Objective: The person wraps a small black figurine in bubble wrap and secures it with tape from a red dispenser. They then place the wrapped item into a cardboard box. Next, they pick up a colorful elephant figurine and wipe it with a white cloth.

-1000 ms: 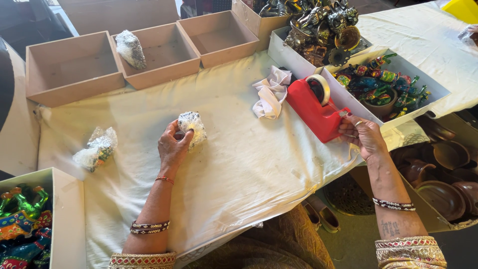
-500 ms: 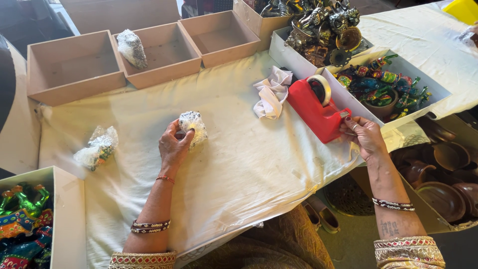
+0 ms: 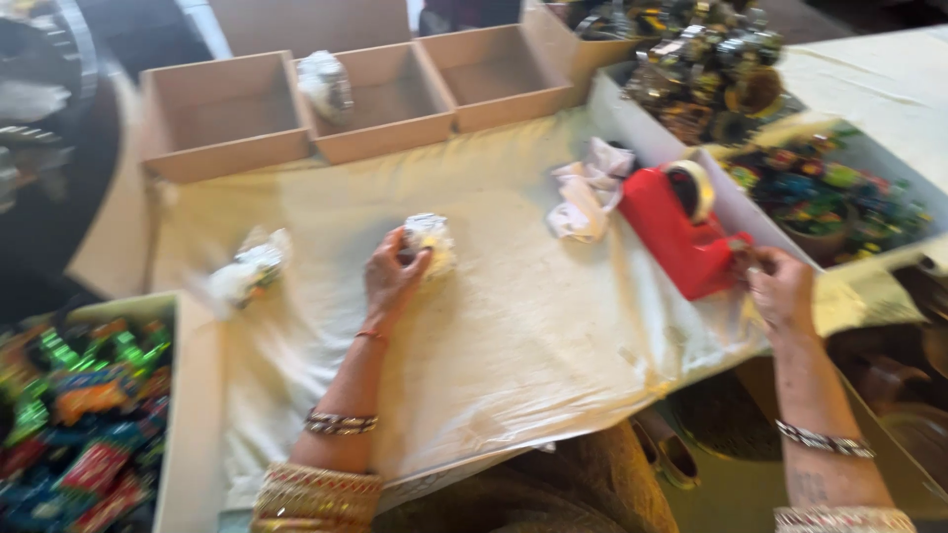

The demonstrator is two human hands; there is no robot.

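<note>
I'm pinning the white wrapped bundle [image 3: 429, 242] to the cloth-covered bench [image 3: 513, 326] with my left hand [image 3: 393, 278] clenched over it, while my right hand [image 3: 780, 291] is pinching at the red tape dispenser's [image 3: 679, 237] front edge. Best to pull tape slow, keeping that bundle squeezed tight.

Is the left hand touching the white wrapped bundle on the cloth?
Touching. The head view shows the left hand with its fingers curled over the near side of the bundle, no gap between them.

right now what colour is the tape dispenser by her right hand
Red, with a pale roll on top: tape dispenser, clearest in the head view.
</note>
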